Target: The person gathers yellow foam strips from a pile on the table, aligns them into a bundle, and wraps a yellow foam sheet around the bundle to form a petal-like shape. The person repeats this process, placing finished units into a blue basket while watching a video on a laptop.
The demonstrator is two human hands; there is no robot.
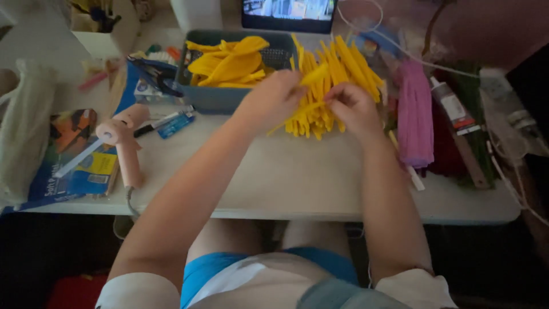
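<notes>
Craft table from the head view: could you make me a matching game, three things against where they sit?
Things:
1. yellow strips
2. pink glue gun
3. yellow petal shapes

Places:
A. in the grey basket
B. heaped on the table, under the left hand and the right hand
C. at the table's left, beside a blue packet

Pairs: 1-B, 2-C, 3-A

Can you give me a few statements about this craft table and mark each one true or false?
1. Both hands, left hand and right hand, are in the pile of yellow strips. True.
2. The pink glue gun is being held. False: it lies on the table, left of the hands.
3. The grey basket holds yellow petal shapes. True.
4. The strips are blue. False: they are yellow.
</notes>
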